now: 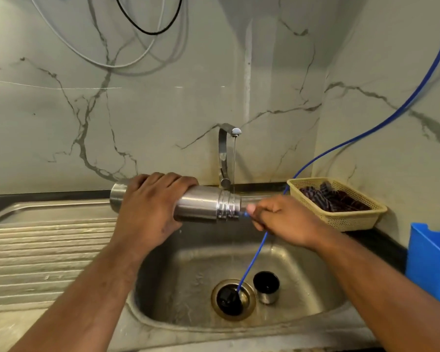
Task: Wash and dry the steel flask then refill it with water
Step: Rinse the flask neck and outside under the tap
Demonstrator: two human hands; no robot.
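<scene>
The steel flask (201, 204) lay on its side in the air above the sink (302, 270), its base toward the left and its threaded open neck toward the right. The left hand (148, 209) was wrapped over the body, fingers curled across the top and clamped on the metal. The right hand (282, 219) sat just at the flask's mouth, fingers pinched together on something small with a bit of blue at its tip; what it was I could not make out. A thin stream ran from the tap (226, 153) behind the neck. Down in the basin a small steel cup (266, 287) stood upright beside the drain (233, 299), and a blue hose (252, 260) dropped past the right hand into the drain. On the counter at right a yellow basket (341, 221) held dark, ridged pieces. A blue plastic container (432, 262) stood nearer, its contents hidden.
</scene>
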